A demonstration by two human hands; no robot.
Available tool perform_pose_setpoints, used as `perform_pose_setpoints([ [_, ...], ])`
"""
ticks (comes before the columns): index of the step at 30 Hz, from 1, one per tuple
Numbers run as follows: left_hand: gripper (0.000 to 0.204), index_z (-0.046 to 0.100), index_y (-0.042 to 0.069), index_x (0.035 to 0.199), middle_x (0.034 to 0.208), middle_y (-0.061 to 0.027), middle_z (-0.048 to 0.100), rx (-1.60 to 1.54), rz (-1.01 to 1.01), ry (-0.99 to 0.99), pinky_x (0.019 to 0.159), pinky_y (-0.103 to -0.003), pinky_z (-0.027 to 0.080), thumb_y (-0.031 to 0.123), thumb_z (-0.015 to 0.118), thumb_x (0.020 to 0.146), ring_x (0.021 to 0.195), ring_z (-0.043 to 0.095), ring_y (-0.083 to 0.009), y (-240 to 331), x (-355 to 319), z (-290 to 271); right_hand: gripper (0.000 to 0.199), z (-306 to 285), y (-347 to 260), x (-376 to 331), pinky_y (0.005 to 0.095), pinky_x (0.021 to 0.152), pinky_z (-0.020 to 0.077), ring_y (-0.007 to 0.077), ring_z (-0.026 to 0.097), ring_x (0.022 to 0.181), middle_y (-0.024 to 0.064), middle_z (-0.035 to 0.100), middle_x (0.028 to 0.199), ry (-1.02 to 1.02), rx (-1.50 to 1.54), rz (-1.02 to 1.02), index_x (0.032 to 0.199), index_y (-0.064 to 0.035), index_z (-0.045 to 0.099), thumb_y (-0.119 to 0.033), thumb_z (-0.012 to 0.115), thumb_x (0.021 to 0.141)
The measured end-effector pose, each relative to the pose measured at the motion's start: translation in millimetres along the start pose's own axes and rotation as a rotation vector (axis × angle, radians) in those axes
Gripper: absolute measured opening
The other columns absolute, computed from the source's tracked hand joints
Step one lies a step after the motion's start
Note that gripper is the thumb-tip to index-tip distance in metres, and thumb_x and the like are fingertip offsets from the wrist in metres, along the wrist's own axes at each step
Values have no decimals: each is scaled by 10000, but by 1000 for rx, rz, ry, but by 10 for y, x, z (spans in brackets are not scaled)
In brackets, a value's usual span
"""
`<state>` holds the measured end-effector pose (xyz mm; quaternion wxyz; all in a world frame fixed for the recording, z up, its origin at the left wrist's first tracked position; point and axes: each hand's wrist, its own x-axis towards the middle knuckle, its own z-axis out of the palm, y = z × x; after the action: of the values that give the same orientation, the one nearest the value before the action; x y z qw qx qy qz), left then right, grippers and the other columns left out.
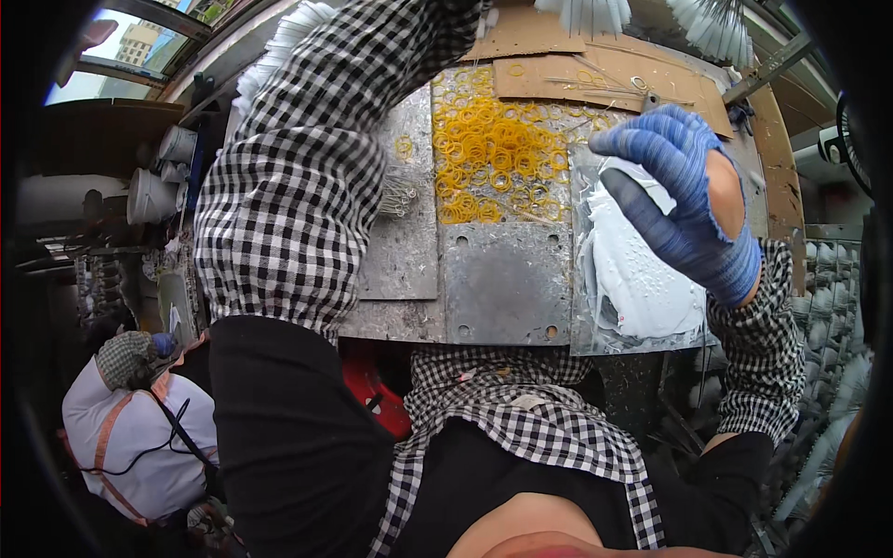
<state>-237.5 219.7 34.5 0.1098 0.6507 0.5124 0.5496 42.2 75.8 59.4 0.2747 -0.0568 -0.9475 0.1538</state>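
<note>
Reaching off-frame, hid left hand, couldn't tell grip; held half-open right hand (686, 191), seemingly empty, over white paste (642, 274).

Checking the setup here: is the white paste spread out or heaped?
Spread out: the white paste forms a broad, uneven layer with smeared edges.

a window (177, 20) at my feed's upper left, a pale building (142, 42) outside it, two white buckets (149, 197) farther down, a co-worker (139, 451) in orange-trimmed white at my lower left, a partly hidden red stool (372, 395) toward my lower middle
</note>
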Motion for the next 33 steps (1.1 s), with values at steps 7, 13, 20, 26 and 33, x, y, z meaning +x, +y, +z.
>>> perform_pose_setpoints([
  [7, 602, 595, 109, 1282, 1219, -127, 623, 1144, -324, -987, 1003, -444, 482, 378, 797, 782, 1209, 569, -314, 1084, -2337, -1352, 233, 668, -179, -183, 414, 758, 519, 317, 653, 823, 118, 663, 869, -114, 332, 39, 1059, -63, 687, -98, 724, 831],
  [13, 391, 568, 181, 1296, 1274, -63, 586, 1458, 64, -698, 1141, -481, 339, 239, 512, 913, 1293, 510, -274, 587, -3734, -1732, 253, 1922, -173, 444, 368, 850, 559, 271, 698, 934, 139, 703, 1005, -226, 503, 73, 1124, -28, 659, -183, 653, 925],
  [20, 277, 556, 202, 1143, 1049, -31, 510, 1454, 91, -535, 986, -383, 435, 238, 574, 869, 1073, 535, -225, 312, -3896, -1904, 312, 3050, -196, 1147, 357, 868, 562, 242, 723, 921, 124, 742, 1018, -326, 545, 280, 1147, -94, 677, -298, 663, 911],
  [26, 417, 454, 283, 1410, 1646, 12, 273, 1885, 173, -734, 1209, -499, 199, 414, 349, 1029, 1511, 247, -184, 650, -4489, -2185, 308, 3118, -347, 1157, 367, 812, 561, 252, 714, 865, 102, 742, 944, -332, 350, 222, 1093, -125, 681, -351, 692, 885],
  [33, 448, 541, 134, 1306, 928, -14, 611, 1319, -146, -546, 885, -389, 449, 186, 553, 860, 946, 604, -207, 879, -4545, -2038, 195, 3313, -570, 1054, 427, 766, 548, 310, 655, 840, 103, 646, 855, 17, 431, -45, 981, -131, 678, -200, 683, 798],
])
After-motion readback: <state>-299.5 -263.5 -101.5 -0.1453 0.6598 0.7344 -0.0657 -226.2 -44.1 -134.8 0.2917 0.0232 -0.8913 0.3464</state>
